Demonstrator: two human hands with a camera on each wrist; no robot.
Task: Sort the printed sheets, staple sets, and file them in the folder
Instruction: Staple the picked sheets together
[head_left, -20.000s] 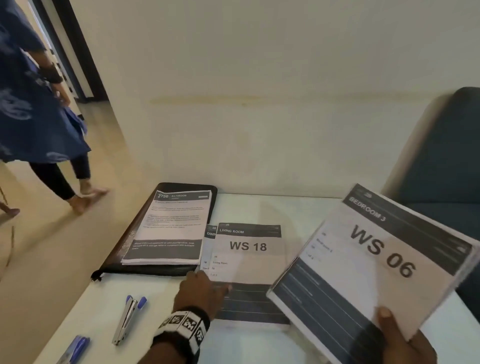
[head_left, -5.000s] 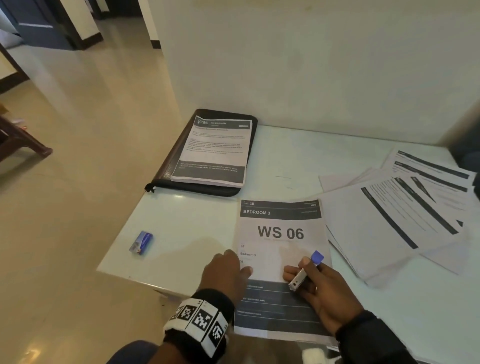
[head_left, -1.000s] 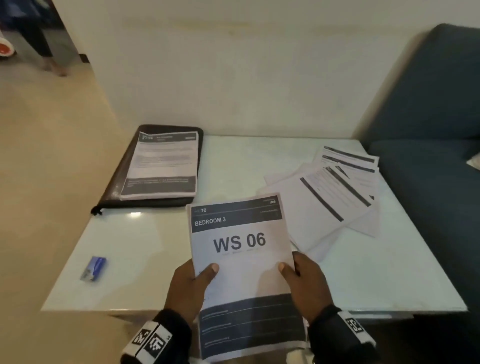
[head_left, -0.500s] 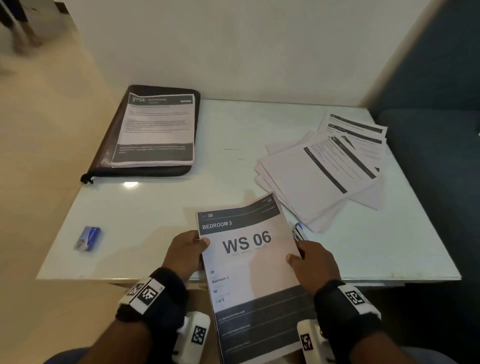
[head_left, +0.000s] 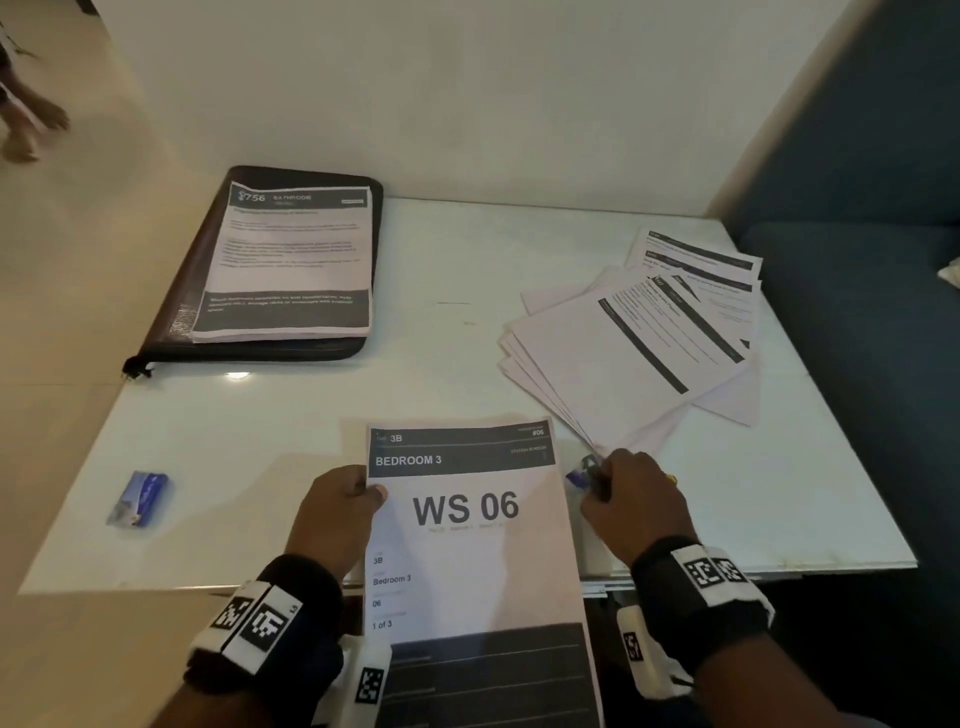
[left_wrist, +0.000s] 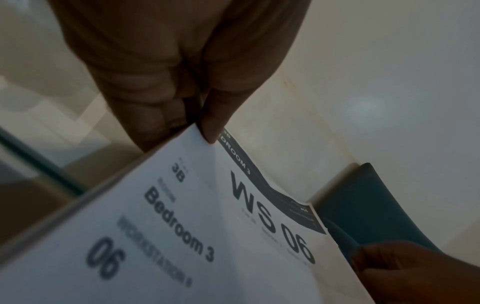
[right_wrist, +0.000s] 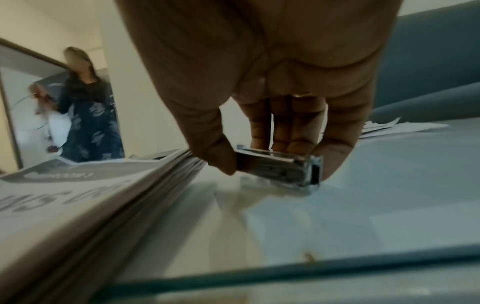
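A stack of printed sheets headed "BEDROOM 3 / WS 06" (head_left: 467, 519) lies at the table's near edge and overhangs it. My left hand (head_left: 337, 512) pinches the stack's left edge, thumb on top (left_wrist: 207, 131). Just right of the stack, my right hand (head_left: 631, 499) grips a small metal stapler with a blue end (head_left: 584, 475), thumb and fingers round it (right_wrist: 280, 166) as it rests on the tabletop. A dark zip folder (head_left: 171, 312) lies at the far left with a "BATHROOM" set (head_left: 291, 260) on it.
Loose printed sheets (head_left: 649, 338) are fanned out at the table's right. A small blue staple box (head_left: 137, 498) sits near the left front edge. A blue sofa (head_left: 857, 312) borders the right side. Another person (right_wrist: 83, 107) stands in a doorway behind.
My right hand let go of the stack's right edge and took hold of the stapler beside it. The stack straightened and slid slightly forward; my left hand kept its hold.
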